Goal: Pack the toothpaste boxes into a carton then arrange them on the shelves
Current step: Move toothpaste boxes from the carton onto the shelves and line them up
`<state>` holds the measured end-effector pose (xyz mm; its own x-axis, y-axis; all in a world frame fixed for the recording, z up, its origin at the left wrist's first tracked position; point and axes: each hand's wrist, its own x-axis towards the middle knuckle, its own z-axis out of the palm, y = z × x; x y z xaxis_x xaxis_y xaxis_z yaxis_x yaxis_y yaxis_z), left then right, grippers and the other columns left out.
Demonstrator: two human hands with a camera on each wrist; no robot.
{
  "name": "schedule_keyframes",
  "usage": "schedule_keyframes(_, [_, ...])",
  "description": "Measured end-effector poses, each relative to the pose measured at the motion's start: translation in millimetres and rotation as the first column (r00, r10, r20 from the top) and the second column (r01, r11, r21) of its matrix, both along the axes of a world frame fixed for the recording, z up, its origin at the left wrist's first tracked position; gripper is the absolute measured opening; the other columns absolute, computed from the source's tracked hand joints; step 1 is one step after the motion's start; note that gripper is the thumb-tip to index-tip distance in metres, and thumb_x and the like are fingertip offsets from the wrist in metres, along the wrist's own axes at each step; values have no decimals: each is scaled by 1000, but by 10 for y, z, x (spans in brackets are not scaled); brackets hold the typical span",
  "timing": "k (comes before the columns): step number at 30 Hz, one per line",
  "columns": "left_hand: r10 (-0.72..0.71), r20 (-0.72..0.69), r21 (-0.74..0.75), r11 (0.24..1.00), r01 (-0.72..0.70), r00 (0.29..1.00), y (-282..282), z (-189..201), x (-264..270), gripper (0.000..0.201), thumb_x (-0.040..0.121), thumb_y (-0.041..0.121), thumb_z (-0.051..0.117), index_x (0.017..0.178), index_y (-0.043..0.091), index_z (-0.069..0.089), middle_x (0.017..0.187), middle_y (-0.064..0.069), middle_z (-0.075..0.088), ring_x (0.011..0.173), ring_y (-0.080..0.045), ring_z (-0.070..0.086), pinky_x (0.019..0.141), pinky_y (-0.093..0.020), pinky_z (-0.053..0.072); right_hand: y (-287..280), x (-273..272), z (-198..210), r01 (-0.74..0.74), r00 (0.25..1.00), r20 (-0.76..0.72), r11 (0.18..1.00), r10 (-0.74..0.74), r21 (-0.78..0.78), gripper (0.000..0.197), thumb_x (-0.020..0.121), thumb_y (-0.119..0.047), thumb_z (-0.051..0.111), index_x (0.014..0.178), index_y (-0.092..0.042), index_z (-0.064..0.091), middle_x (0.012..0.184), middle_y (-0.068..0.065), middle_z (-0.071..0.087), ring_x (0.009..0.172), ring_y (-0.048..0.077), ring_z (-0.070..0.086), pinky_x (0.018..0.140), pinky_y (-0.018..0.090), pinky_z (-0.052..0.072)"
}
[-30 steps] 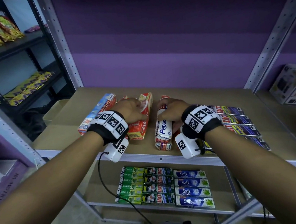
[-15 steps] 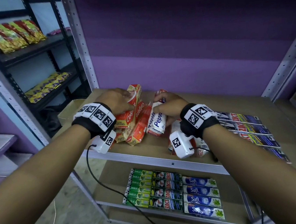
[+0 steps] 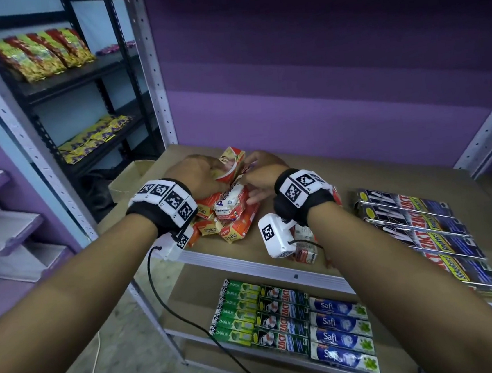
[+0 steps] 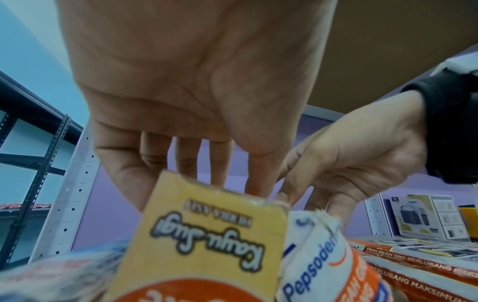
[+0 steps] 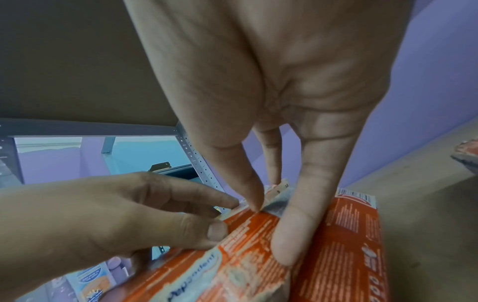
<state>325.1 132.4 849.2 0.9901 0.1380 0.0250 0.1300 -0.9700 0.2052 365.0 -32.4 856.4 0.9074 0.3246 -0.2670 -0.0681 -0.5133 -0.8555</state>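
far ends of the toothpaste boxes (image 3: pixel 228 206) hidden under both hands, left-wrist foreground box (image 4: pixel 64 273) blurred

Left hand (image 4: pixel 196 85) fingers (image 4: pixel 124 173) grip yellow toothpaste box (image 4: pixel 207 241).

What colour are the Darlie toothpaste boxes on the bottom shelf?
Green Darlie boxes, clearest in the head view.

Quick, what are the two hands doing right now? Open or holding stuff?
Left hand: fingers curled round the bunch of toothpaste boxes, holding it.
Right hand: pinching the same bunch from the other side.
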Motion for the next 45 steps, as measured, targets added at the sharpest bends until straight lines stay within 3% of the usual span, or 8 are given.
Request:
schedule_keyframes(3, [-14,-9,-4,1000,14,1000,8,-1,-2,59,81,55,68,136,41,53,140,-3,51,120,-21,53,91,-27,43,-17,1,-4,-62,998,28,997,63,-43,18,85,0,66,102,-6,65,99,17,68,89,35,73,77,46,61])
schedule_keyframes(7, [-43,-3,-5,999,43,999,-12,14,-35,59,83,51,69,138,36,53,138,-6,50,122,-23,51,96,-32,44,-7,5,-7,-19,1000,-23,997,17,-70,23,85,1,69,79,-17,55,91,15,66,83,33,73,76,45,62])
schedule_keyframes(14, [-115,100,72,992,108,988,-145,97,-97,46,84,45,70,126,28,64,128,-3,56,116,-26,53,98,-41,48,-271,105,33,-26,999,-22,999,25,-27,27,89,0,64,111,-16,60,106,14,65,84,31,72,69,46,62])
schedule_keyframes(18, [-194,90,110,977,184,977,-325,154,-70,39,86,44,68,122,27,65,122,-1,60,113,-23,54,96,-41,49,-558,160,53,18,1000,22,999,-17,-31,17,92,-6,58,105,-17,61,99,11,65,74,28,70,67,48,62])
schedule_keyframes(25, [-329,73,119,940,320,941,-732,100,14,28,87,31,62,113,27,69,121,2,62,113,-22,57,94,-28,44,-1114,173,35,76,997,28,992,-74,-98,29,82,-3,65,108,-16,60,85,13,64,55,23,64,62,43,61])
schedule_keyframes(31, [-443,-58,143,883,447,894,-1101,30,125,31,85,37,69,115,32,66,122,3,59,118,-22,52,103,-39,43,-1577,133,50,126,991,64,972,-115,-198,18,85,-8,67,100,-19,63,86,10,71,63,22,71,64,44,62])
schedule_keyframes(37, [-641,-194,7,756,654,743,-1400,-139,205,54,82,4,68,132,23,60,131,-5,55,121,-23,53,102,-31,43,-1905,45,20,168,986,42,965,-163,-203,17,89,-9,66,105,-15,65,96,12,68,73,25,69,68,43,62])
schedule_keyframes(45, [-667,-172,60,727,684,725,-1482,-346,329,48,87,15,69,132,27,59,125,-5,49,111,-26,56,95,-40,48,-2092,-70,-21,127,991,-8,944,-135,-306,19,90,-13,69,109,-13,64,102,18,68,86,33,73,75,45,62])
